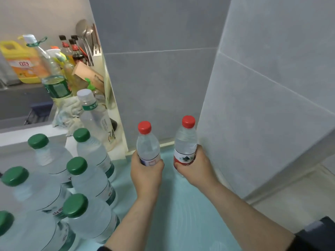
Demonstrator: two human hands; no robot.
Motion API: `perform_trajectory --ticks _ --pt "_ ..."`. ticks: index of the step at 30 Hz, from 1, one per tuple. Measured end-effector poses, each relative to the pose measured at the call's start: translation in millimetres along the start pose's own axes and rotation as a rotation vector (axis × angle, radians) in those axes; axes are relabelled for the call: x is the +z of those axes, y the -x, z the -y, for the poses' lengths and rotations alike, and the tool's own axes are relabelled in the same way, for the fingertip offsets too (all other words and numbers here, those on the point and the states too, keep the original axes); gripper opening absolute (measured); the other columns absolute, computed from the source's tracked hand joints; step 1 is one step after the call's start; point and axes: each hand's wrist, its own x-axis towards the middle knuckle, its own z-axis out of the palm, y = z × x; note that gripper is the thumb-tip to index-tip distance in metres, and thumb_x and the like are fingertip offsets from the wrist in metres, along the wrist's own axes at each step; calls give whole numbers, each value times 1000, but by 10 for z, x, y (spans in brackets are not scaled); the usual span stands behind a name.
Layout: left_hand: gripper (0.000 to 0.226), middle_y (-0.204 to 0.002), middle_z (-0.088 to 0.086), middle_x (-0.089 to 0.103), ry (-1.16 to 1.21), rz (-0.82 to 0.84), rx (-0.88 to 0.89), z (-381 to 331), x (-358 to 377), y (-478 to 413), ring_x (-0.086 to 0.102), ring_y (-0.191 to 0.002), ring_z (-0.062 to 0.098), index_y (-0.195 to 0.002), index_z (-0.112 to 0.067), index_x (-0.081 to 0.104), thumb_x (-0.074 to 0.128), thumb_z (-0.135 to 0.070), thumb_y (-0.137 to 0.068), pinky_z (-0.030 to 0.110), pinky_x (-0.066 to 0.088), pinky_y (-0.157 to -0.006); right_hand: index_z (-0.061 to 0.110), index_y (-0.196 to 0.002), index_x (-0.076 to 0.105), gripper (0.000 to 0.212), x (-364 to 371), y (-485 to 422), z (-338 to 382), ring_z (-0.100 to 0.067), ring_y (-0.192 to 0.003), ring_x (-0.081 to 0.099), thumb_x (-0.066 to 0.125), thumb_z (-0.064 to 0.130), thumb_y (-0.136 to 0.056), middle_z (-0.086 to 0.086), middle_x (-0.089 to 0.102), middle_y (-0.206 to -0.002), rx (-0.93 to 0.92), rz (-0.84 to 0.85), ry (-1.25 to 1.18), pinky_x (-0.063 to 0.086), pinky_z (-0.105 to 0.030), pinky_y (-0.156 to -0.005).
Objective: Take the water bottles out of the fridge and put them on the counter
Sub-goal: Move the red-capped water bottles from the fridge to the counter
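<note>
Each hand holds one red-capped bottle upright, with its long axis vertical and its cap up. The left hand [146, 171] wraps the lower half of the left bottle [147, 147] with fingers curled round the label, and the hand hides the bottle's base. The right hand [197, 165] grips the right bottle [186, 140] the same way at its red label. That bottle's base shows below the hand, at or just above the counter [181, 211]; I cannot tell whether it touches. The two bottles are side by side, near each other but apart, with bare pale-green counter straight below both hands. So the coming move looks to be straight down: neither bottle needs tilting or turning, only lowering until its base sits flat, then the fingers uncurl. Left of the left hand, a cluster of green-capped bottles [85, 180] stands on the counter. The nearest of them is close to the left forearm, so the left bottle has less room sideways. Just right of the right hand rises a white panel [262, 124], close to the knuckles. Beyond both hands is the grey tiled wall [159, 78]. I judge both bottles to be at the setting-down stage.
</note>
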Motion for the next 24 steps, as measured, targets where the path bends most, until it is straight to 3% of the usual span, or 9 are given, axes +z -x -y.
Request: perform_trajectory --ticks 5,8,11,14,17,19,20,22,24 --pt "37 -85 3 65 -37 -56 24 164 36 -264 60 -71 19 -84 -29 50 75 -8 -66 13 43 -54 25 -94 51 46 307 -226 -118 -12 -65 65 78 48 -64 7 65 -75 -54 62 -58 56 -35 -53" --pt "42 -89 -1 66 -55 -64 29 223 32 -335 64 -78 19 -87 -34 50 75 -8 -65 18 46 -60 30 -99 50 49 396 -255 -123 -9 -75 67 80 45 -64 10 68 -84 -52 63 -90 56 -29 -61" --pt "45 -92 3 65 -64 -38 67 260 46 -334 64 -80 20 -88 -35 48 75 -8 -65 14 45 -57 34 -105 46 54 420 -224 -128 -6 -84 67 82 44 -66 14 67 -94 -34 42 -101 56 -29 -68" --pt "47 -97 0 64 -59 -14 75 245 33 -319 64 -84 17 -93 -36 49 76 -9 -65 19 47 -62 34 -108 43 57 418 -209 -114 -3 -86 65 83 39 -68 17 65 -96 -27 70 -120 51 -22 -68" --pt "75 -123 -21 55 -39 10 99 119 -18 -244 57 -105 -3 -123 -45 44 80 -14 -66 20 45 -84 31 -112 44 60 380 -194 -119 -1 -93 65 85 33 -68 16 64 -102 -36 140 -154 50 -20 -72" --pt "99 -140 -31 36 -27 20 138 -55 -68 -154 42 -129 -5 -149 -37 26 81 -24 -66 25 39 -103 33 -119 46 65 297 -139 -98 -2 -106 62 84 39 -66 14 63 -115 -50 139 -199 52 -29 -85" --pt "105 -143 -33 28 -23 37 163 -175 -94 -94 33 -136 -5 -152 -36 20 81 -28 -67 25 34 -108 34 -123 45 69 230 -105 -78 -4 -114 58 81 43 -66 13 59 -123 -57 112 -218 51 -34 -93" --pt "106 -147 -30 23 -38 72 241 -478 -182 28 20 -137 -13 -154 -33 18 82 -27 -70 16 22 -111 33 -131 41 76 64 -4 88 -9 -128 48 73 51 -65 11 50 -136 -113 54 -228 43 -41 -105" --pt "102 -149 -24 25 -73 93 368 -797 -300 126 18 -132 -21 -154 -30 22 82 -27 -72 0 15 -104 30 -143 33 88 -146 105 346 -9 -136 39 65 57 -66 10 41 -146 -170 9 -202 36 -40 -112"
